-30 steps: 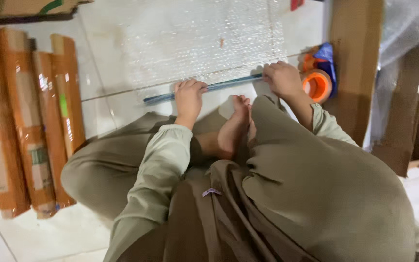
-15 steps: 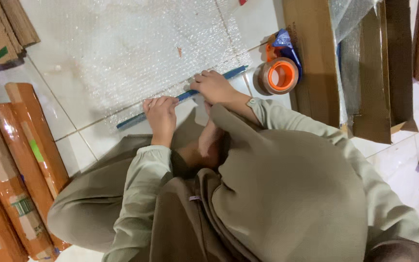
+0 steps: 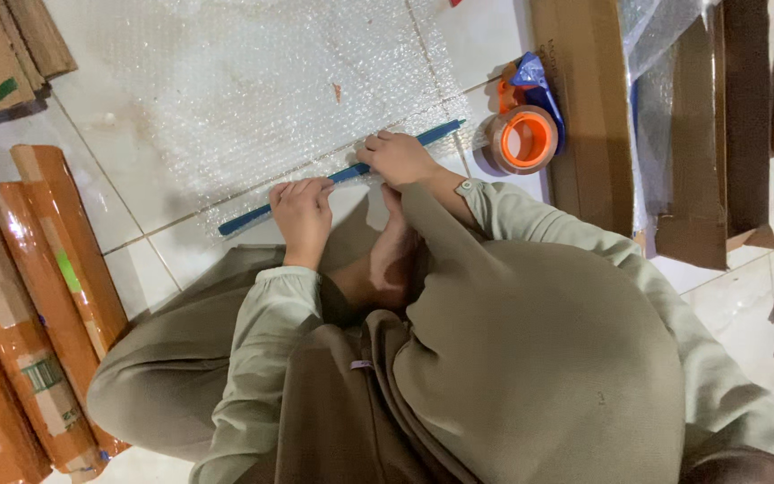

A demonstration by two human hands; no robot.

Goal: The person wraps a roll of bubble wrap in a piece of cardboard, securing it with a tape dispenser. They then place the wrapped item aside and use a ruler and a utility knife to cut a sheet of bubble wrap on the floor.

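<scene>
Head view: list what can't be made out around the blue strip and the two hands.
- Blue strip: its middle is hidden under the left hand and right hand.
- Bubble wrap: cut off by the top edge.
- Tape dispenser: the blue part is too small to make out.
- Wrapped orange rolls: cut off at the left and bottom edges.
- Fingers' grip: undersides hidden.

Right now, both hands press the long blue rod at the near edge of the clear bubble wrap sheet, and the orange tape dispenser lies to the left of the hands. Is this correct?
Not quite. The head view shows the orange tape dispenser to the right of the hands, beside the right hand. The rest stands: that hand and the left hand press the long blue rod at the near edge of the clear bubble wrap sheet.
</scene>
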